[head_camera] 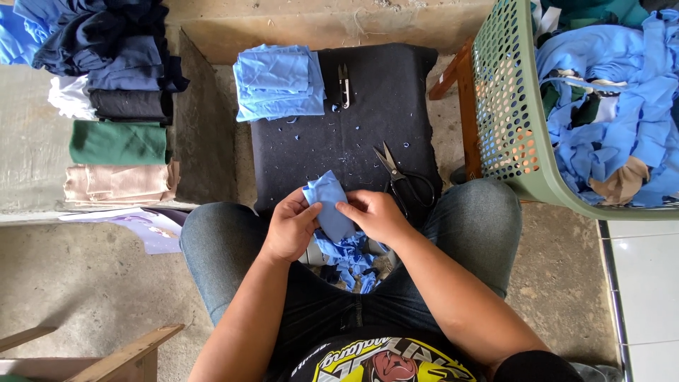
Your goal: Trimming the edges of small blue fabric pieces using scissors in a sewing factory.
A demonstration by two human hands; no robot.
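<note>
Folding looks to be the step: blue cloth piece (329,206) is pinched between both hands (291,228) (375,214) over the lap, near scissors (400,177) on the dark counter (368,106), so squared-up edges seem needed next.

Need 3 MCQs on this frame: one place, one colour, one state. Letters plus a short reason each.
1. Where do the scissors lie?
A. in the basket
B. on the dark mat, by the right hand
C. on the floor tiles

2. What colour is the cloth piece in both hands?
A. light blue
B. green
C. beige

3. How do the hands stand?
A. both empty
B. only the left holds
C. left hand and right hand both grip the piece

Answers:
1 B: the scissors rest on the dark mat, just above the right hand.
2 A: the piece matches the light blue stack.
3 C: fingers of both hands pinch it.
</note>
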